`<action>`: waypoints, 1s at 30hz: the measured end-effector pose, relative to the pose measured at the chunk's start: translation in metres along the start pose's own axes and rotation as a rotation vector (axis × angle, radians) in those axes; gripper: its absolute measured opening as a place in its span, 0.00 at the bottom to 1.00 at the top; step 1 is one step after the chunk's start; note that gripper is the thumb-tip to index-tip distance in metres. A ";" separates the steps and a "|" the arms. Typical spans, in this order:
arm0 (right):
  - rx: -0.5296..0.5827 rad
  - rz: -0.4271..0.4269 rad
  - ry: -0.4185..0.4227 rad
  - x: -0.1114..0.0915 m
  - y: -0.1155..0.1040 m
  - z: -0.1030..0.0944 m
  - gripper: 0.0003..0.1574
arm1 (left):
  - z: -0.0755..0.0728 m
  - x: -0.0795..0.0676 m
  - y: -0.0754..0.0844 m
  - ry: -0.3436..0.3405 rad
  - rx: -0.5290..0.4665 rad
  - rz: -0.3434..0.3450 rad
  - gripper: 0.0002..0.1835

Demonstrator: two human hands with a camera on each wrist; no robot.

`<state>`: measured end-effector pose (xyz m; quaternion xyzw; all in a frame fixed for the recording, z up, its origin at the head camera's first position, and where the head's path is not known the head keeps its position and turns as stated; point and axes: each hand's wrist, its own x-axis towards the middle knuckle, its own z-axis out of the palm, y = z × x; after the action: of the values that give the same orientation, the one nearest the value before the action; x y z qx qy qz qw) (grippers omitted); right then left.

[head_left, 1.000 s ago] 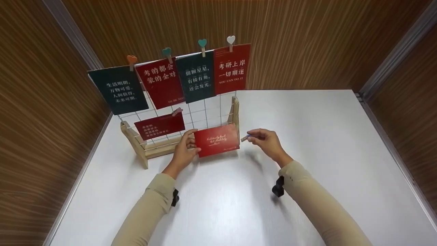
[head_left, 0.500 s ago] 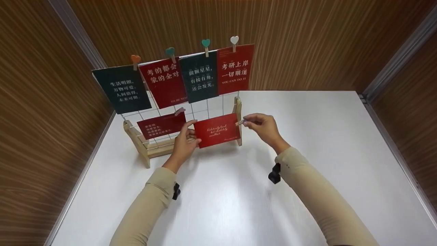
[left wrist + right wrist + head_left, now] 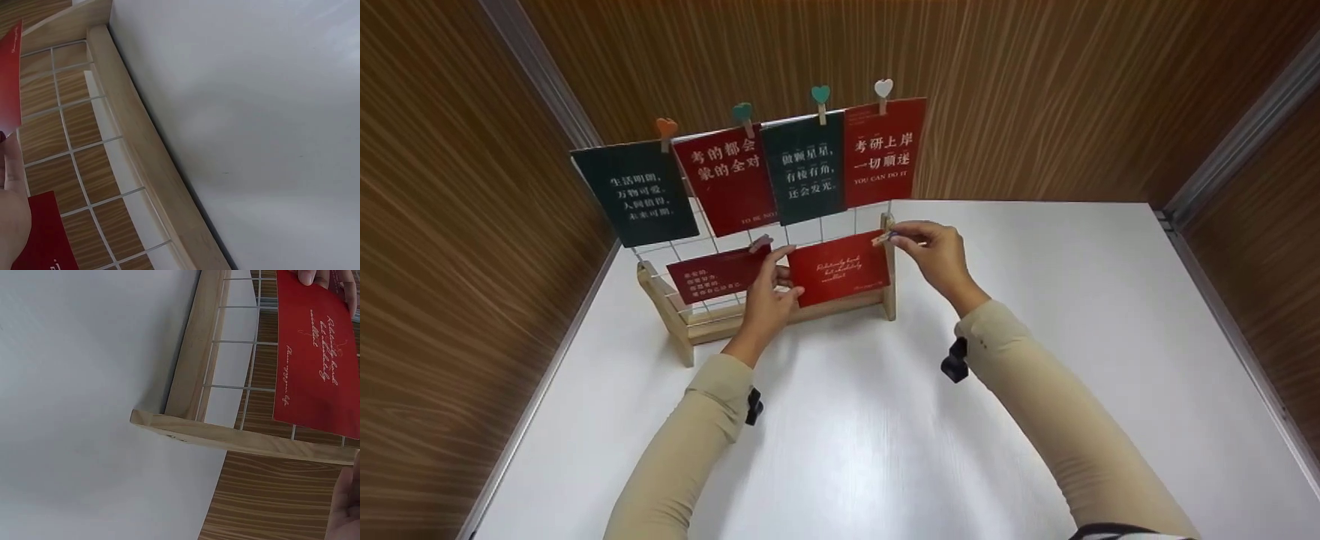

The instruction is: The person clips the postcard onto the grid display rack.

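Observation:
My left hand (image 3: 769, 300) pinches the left edge of a bright red card (image 3: 840, 270) with pale script, holding it against the lower right of a wire grid rack. At the card's top right corner, my right hand (image 3: 937, 255) pinches a small wooden clothespin (image 3: 883, 238) with a bit of blue on it. Whether the clothespin bites the card or a wire, I cannot tell. In the right wrist view the red card (image 3: 315, 354) lies in front of the grid wires (image 3: 239, 387). The left wrist view catches only its edge, with part of my left hand (image 3: 12, 197).
Several green and red cards hang along the rack's top under heart-topped clothespins, such as the white-heart one (image 3: 883, 90). A dark red card (image 3: 716, 276) is clipped low on the left. The rack has a wooden base (image 3: 840, 304) and stands on a white table (image 3: 825, 435).
Both hands have risen, bringing the red card up against the grid. The clothespin has gone from beside the card to its top right corner.

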<state>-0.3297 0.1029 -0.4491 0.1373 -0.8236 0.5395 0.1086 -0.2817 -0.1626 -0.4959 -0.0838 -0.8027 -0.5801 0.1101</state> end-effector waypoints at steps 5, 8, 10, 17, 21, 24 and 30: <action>-0.030 -0.027 0.052 0.007 -0.008 0.004 0.11 | 0.001 0.002 0.004 0.018 0.042 0.024 0.35; -0.054 -0.033 0.075 0.010 -0.011 0.007 0.12 | 0.002 0.004 0.005 0.040 0.065 0.029 0.35; -0.066 -0.034 0.089 0.011 -0.013 0.009 0.12 | 0.002 0.004 0.006 0.053 0.075 0.032 0.35; -0.080 -0.029 0.130 0.016 -0.021 0.017 0.11 | 0.004 0.005 0.006 0.077 0.106 0.059 0.35; -0.104 -0.033 0.142 0.018 -0.023 0.023 0.10 | 0.005 0.005 0.007 0.086 0.114 0.059 0.35; -0.108 -0.019 0.135 0.021 -0.024 0.026 0.10 | 0.006 0.005 0.008 0.095 0.114 0.042 0.35; -0.124 -0.019 0.109 0.023 -0.026 0.028 0.10 | 0.008 0.007 0.008 0.113 0.113 0.024 0.34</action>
<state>-0.3428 0.0648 -0.4299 0.1085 -0.8469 0.4933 0.1665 -0.2870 -0.1527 -0.4894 -0.0541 -0.8255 -0.5365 0.1669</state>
